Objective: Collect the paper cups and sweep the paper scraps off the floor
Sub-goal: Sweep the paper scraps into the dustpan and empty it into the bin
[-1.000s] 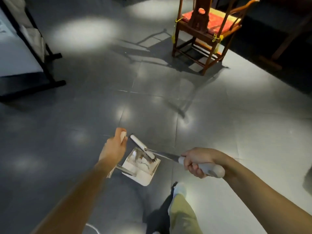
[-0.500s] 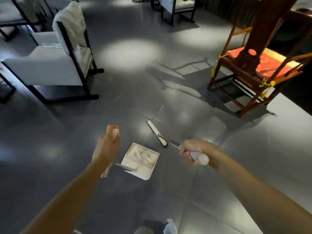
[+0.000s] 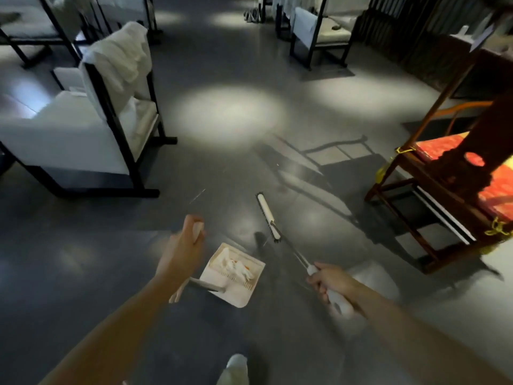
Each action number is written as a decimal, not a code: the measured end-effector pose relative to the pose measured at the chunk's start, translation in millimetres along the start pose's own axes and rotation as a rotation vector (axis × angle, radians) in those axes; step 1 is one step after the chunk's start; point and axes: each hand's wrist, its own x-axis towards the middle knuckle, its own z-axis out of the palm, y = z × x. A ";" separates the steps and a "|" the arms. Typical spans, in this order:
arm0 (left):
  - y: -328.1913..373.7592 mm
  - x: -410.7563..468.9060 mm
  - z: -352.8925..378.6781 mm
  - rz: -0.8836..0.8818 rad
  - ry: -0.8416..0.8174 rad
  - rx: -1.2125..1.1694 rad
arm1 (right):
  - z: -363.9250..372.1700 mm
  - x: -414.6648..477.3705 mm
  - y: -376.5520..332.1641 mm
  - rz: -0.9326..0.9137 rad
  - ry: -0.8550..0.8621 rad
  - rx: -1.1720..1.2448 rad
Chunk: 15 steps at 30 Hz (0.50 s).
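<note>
My left hand grips the pale upright handle of a white dustpan, which hangs just above the dark floor. White paper scraps with orange marks lie inside the pan. My right hand grips the white handle of a broom, its thin metal shaft running forward to the white brush head, which sits ahead of the pan and to its right. No paper cup shows on the floor.
A white-cushioned chair with a black frame stands at the left, draped with a white cloth. A wooden chair with a red cushion stands at the right. More black-framed seats are at the back. My shoe shows at the bottom.
The view has tilted up and turned, so the wooden chair has slid to the right and the white chair has come in. The brush head has left the dustpan and moved forward.
</note>
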 end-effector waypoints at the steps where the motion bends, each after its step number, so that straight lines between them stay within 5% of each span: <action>1: 6.8 24.6 2.5 0.006 -0.005 0.007 | -10.2 20.0 -18.8 0.007 0.015 -0.006; 15: 117.9 355.7 86.1 -0.035 -0.009 0.053 | -144.6 288.5 -266.1 0.075 -0.096 -0.012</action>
